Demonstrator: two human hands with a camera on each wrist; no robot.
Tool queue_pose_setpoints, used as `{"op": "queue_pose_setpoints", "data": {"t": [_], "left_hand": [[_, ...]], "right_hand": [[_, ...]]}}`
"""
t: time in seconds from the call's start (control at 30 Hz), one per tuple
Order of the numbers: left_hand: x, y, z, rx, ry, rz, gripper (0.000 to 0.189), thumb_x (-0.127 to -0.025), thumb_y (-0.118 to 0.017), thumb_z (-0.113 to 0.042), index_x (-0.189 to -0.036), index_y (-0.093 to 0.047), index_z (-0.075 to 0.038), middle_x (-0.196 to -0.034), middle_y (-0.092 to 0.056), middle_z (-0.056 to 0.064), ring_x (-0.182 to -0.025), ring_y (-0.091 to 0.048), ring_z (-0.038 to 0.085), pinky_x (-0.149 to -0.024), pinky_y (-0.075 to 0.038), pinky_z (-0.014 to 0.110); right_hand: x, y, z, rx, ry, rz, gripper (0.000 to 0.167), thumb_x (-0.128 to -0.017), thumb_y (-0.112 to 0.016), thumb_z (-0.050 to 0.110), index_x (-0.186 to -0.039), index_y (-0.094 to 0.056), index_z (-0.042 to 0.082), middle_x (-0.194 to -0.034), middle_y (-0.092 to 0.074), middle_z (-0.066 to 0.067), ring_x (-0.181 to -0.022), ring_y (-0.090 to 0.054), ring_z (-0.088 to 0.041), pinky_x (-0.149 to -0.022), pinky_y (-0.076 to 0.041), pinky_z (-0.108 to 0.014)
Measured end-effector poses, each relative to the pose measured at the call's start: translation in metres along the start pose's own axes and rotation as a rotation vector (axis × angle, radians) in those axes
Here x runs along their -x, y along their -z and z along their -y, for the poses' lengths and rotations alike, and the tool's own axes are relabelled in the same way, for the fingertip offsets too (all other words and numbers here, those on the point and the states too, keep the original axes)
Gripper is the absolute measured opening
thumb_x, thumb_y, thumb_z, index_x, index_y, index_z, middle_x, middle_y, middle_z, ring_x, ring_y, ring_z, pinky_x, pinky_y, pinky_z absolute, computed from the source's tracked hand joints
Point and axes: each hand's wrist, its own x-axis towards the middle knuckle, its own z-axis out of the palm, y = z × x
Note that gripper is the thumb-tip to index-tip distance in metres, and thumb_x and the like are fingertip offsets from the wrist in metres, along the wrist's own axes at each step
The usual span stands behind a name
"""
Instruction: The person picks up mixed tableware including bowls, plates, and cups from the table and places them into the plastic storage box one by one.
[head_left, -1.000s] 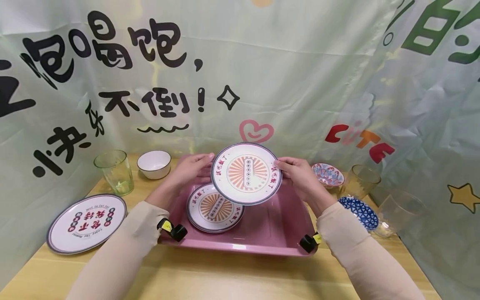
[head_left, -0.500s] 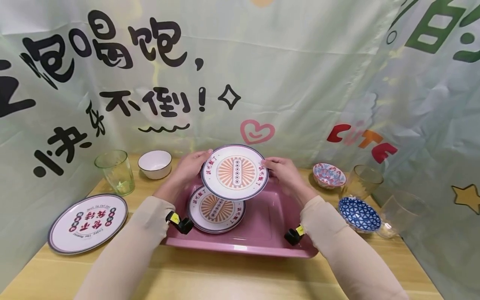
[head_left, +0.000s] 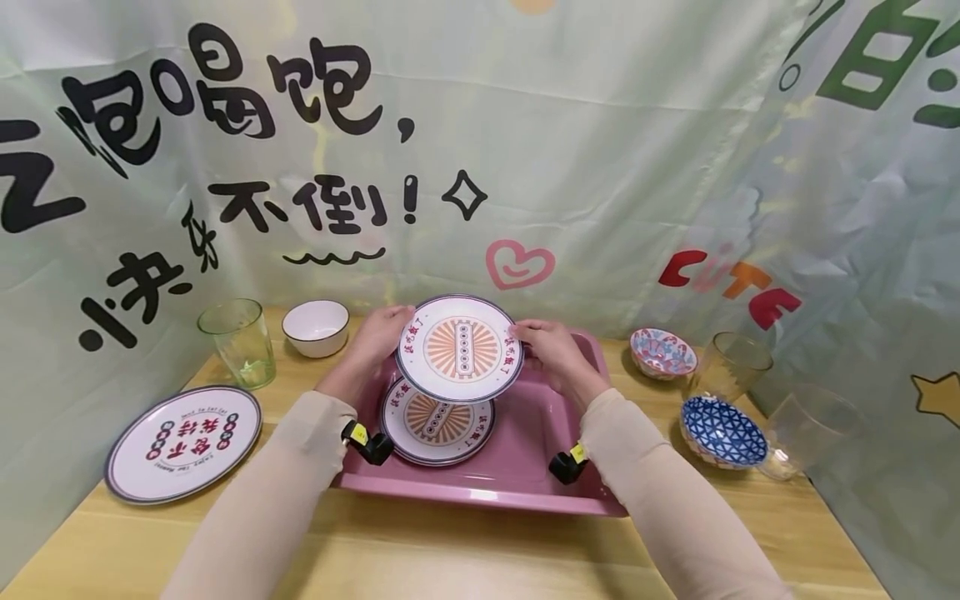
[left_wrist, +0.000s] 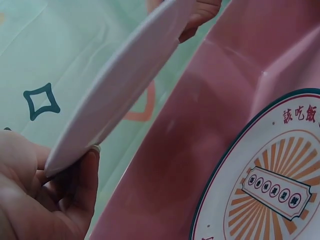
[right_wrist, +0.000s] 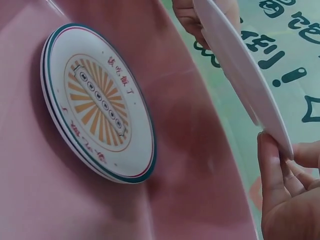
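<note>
A round white plate (head_left: 459,350) with an orange sunburst and red characters is held up between my two hands, tilted toward the head camera. My left hand (head_left: 377,337) pinches its left edge, thumb and fingers on opposite faces, as the left wrist view shows. The right edge is pinched by my right hand (head_left: 553,350) in the same way. Below it, a stack of like plates (head_left: 438,429) lies in the left part of a pink tub (head_left: 525,450); the raised plate overlaps the stack's back edge in the head view. The right wrist view shows the stack (right_wrist: 100,105) from the side.
Left of the tub are a large lettered plate (head_left: 183,446), a green glass (head_left: 238,342) and a white bowl (head_left: 317,328). On the right stand a red-and-blue patterned bowl (head_left: 663,353), a blue lattice bowl (head_left: 723,431) and two clear glasses (head_left: 727,364). A printed cloth (head_left: 600,167) hangs behind.
Both hands have carried the plate a little left and slightly lower, over the back of the stack. Their grip on its edges looks the same. The other dishes have stayed put.
</note>
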Motion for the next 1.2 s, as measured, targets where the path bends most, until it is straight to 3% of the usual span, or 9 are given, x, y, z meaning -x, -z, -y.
{"op": "queue_pose_setpoints", "data": {"t": [0.13, 0.3, 0.43, 0.53, 0.67, 0.8, 0.93, 1.2], "left_hand": [[0.000, -0.001, 0.001, -0.015, 0.003, -0.004, 0.046, -0.104, -0.045, -0.033, -0.138, -0.054, -0.002, -0.122, -0.060, 0.017, -0.115, -0.051, 0.028, -0.103, -0.039, 0.041], [0.001, -0.003, 0.002, -0.099, -0.038, -0.012, 0.043, -0.105, -0.044, -0.028, -0.136, -0.056, -0.002, -0.123, -0.059, 0.017, -0.116, -0.050, 0.028, -0.102, -0.039, 0.041], [0.002, -0.004, 0.002, -0.130, -0.056, 0.001, 0.039, -0.105, -0.044, -0.023, -0.134, -0.057, 0.000, -0.123, -0.059, 0.018, -0.110, -0.053, 0.027, -0.094, -0.045, 0.037], [0.002, -0.003, 0.003, -0.178, -0.086, -0.001, 0.036, -0.105, -0.043, -0.020, -0.128, -0.061, 0.001, -0.122, -0.061, 0.017, -0.104, -0.054, 0.025, -0.084, -0.046, 0.032], [0.001, -0.002, 0.004, -0.262, -0.127, -0.017, 0.030, -0.102, -0.044, -0.012, -0.108, -0.068, 0.003, -0.118, -0.063, 0.017, -0.099, -0.055, 0.026, -0.076, -0.046, 0.031], [0.000, -0.001, 0.008, -0.420, -0.142, -0.016, 0.030, -0.102, -0.043, -0.012, -0.107, -0.067, 0.004, -0.111, -0.064, 0.019, -0.097, -0.058, 0.029, -0.083, -0.049, 0.038], [0.000, 0.000, 0.010, -0.577, -0.147, -0.016, 0.033, -0.103, -0.042, -0.016, -0.115, -0.066, 0.002, -0.118, -0.065, 0.019, -0.108, -0.058, 0.032, -0.097, -0.044, 0.044], [0.001, 0.002, 0.013, -0.711, -0.129, 0.003, 0.035, -0.103, -0.040, -0.017, -0.118, -0.066, 0.001, -0.121, -0.065, 0.017, -0.112, -0.058, 0.032, -0.099, -0.043, 0.046]], "right_hand": [[-0.003, -0.001, -0.006, 0.007, -0.003, -0.012, 0.030, -0.098, -0.062, 0.019, -0.122, -0.065, 0.002, -0.093, -0.065, -0.010, -0.071, -0.061, -0.015, -0.063, -0.055, -0.027], [-0.005, -0.002, -0.013, 0.029, 0.005, 0.000, 0.031, -0.098, -0.061, 0.018, -0.125, -0.064, 0.002, -0.093, -0.065, -0.010, -0.072, -0.061, -0.015, -0.065, -0.056, -0.029], [-0.006, -0.002, -0.018, 0.037, 0.014, 0.009, 0.030, -0.098, -0.061, 0.016, -0.123, -0.064, 0.000, -0.097, -0.065, -0.012, -0.072, -0.063, -0.016, -0.065, -0.057, -0.031], [-0.007, -0.004, -0.020, 0.056, 0.010, 0.017, 0.030, -0.098, -0.061, 0.015, -0.123, -0.063, -0.001, -0.099, -0.066, -0.012, -0.074, -0.064, -0.016, -0.069, -0.058, -0.033], [-0.008, -0.007, -0.023, 0.088, 0.000, 0.022, 0.029, -0.098, -0.060, 0.014, -0.122, -0.063, -0.002, -0.099, -0.066, -0.012, -0.076, -0.064, -0.016, -0.071, -0.058, -0.032], [-0.008, -0.009, -0.024, 0.106, 0.008, 0.020, 0.028, -0.098, -0.060, 0.013, -0.120, -0.063, -0.003, -0.095, -0.065, -0.011, -0.073, -0.063, -0.015, -0.066, -0.057, -0.029], [-0.007, -0.011, -0.026, 0.123, 0.008, 0.040, 0.026, -0.098, -0.060, 0.013, -0.118, -0.063, -0.003, -0.092, -0.064, -0.010, -0.071, -0.062, -0.015, -0.063, -0.057, -0.028], [-0.007, -0.016, -0.034, 0.149, 0.004, 0.087, 0.023, -0.098, -0.060, 0.013, -0.115, -0.064, -0.002, -0.089, -0.063, -0.009, -0.072, -0.061, -0.015, -0.061, -0.054, -0.026]]}}
